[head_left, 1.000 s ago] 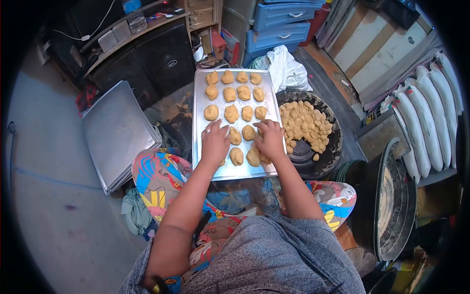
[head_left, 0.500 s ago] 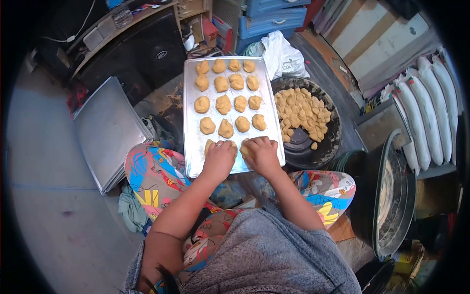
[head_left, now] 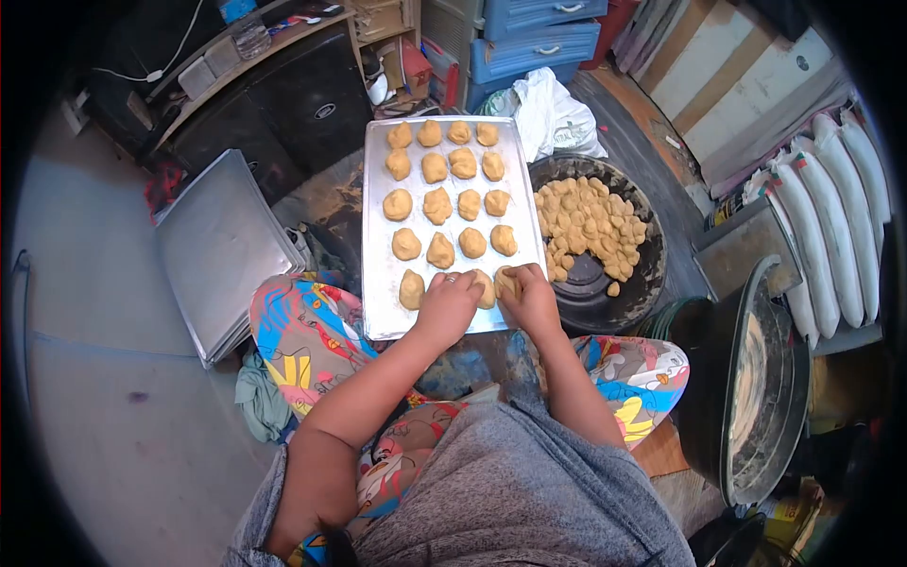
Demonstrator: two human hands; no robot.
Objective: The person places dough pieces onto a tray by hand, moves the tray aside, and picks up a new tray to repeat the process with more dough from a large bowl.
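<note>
A metal baking tray (head_left: 374, 222) rests in front of me with rows of tan dough balls (head_left: 436, 203) on it. My left hand (head_left: 452, 304) is at the near row, its fingers curled down over the dough there and hiding most of it. Beside its fingertips lies a dough ball (head_left: 485, 289), and another dough ball (head_left: 412, 289) sits to its left, untouched. At the near right corner my right hand (head_left: 530, 300) is closed around a dough piece (head_left: 508, 282), which shows at its fingertips.
A black basin (head_left: 652, 241) of dough pieces stands right of the tray. Stacked metal trays (head_left: 222, 250) lean at the left. A large dark tub (head_left: 770, 387), long white packs (head_left: 831, 222) and a white plastic bag (head_left: 553, 118) are around. Blue drawers (head_left: 539, 52) stand behind.
Both hands have shifted right along the near row. The leftmost dough ball there is now uncovered, and one dough ball shows between the hands. The view has tilted slightly.
</note>
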